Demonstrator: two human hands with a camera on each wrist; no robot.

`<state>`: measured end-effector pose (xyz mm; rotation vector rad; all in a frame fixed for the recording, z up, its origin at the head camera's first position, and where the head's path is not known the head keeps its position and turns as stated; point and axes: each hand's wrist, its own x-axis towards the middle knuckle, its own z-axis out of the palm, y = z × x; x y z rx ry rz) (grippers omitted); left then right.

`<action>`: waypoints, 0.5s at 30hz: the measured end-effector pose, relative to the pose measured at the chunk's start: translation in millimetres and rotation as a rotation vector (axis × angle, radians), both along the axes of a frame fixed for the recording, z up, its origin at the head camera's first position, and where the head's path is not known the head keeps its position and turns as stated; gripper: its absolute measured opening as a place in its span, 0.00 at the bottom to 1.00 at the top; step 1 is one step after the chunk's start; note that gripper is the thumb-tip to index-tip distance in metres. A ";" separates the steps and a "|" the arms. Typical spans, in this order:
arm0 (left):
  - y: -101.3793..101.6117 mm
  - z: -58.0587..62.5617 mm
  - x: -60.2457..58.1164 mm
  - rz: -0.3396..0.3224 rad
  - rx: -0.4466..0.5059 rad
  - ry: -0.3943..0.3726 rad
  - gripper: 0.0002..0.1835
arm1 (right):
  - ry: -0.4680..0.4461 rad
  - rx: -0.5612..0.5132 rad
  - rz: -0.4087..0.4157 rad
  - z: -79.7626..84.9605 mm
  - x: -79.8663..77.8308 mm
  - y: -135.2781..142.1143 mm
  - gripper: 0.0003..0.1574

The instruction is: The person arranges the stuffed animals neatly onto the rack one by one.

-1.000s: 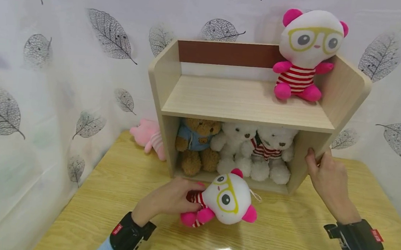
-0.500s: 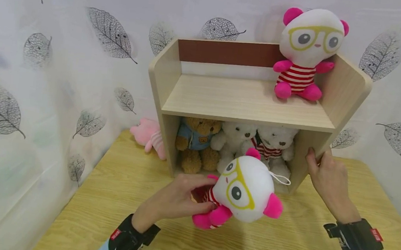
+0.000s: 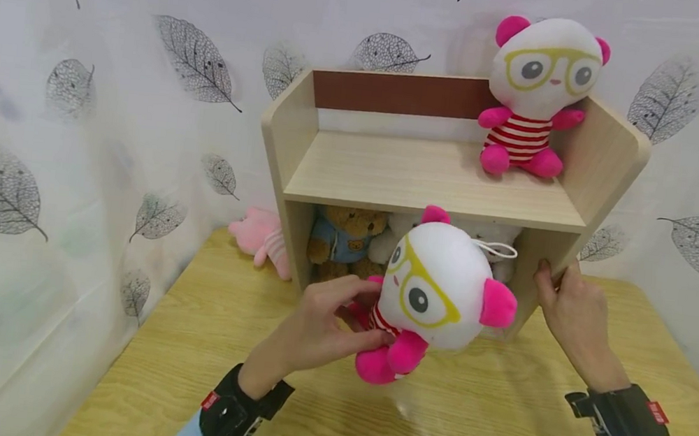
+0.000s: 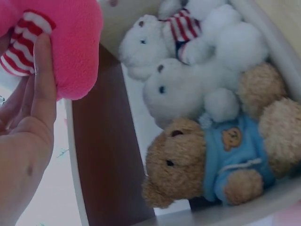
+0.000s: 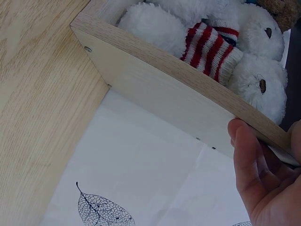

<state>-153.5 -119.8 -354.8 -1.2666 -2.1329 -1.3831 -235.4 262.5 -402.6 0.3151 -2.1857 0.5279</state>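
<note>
My left hand (image 3: 329,332) grips a plush panda (image 3: 438,283) by its striped body, holding it tilted in the air before the shelf. The panda has a white head, yellow glasses and pink ears and limbs. My right hand (image 3: 577,313) pinches the right side panel of the wooden shelf (image 3: 435,177); in the right wrist view its fingers (image 5: 247,155) lie against the panel's outer face. A similar panda (image 3: 522,133) sits at the right of the upper shelf. Below are a brown bear (image 4: 178,165) in a blue top and two white bears (image 4: 176,92), partly hidden in the head view.
A pink plush pig (image 3: 259,234) leans beside the shelf's left side. The shelf stands on a wooden table (image 3: 198,344), with a leaf-print curtain (image 3: 111,132) behind and to the left.
My left hand has lifted the panda off the table, up and to the right, so it now covers much of the white bears. The right hand has stayed on the panel.
</note>
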 end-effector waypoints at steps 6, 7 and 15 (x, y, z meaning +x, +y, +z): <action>7.3 13.1 -3.3 0.054 0.136 0.044 0.27 | 0.000 0.001 0.002 -0.6 1.4 0.1 0.14; 8.4 15.3 -4.0 0.065 0.156 0.054 0.26 | 0.005 0.002 0.004 -0.4 1.9 -0.1 0.14; 18.9 33.5 -11.3 0.122 0.280 0.056 0.26 | -0.009 0.008 0.005 0.6 2.3 -0.2 0.15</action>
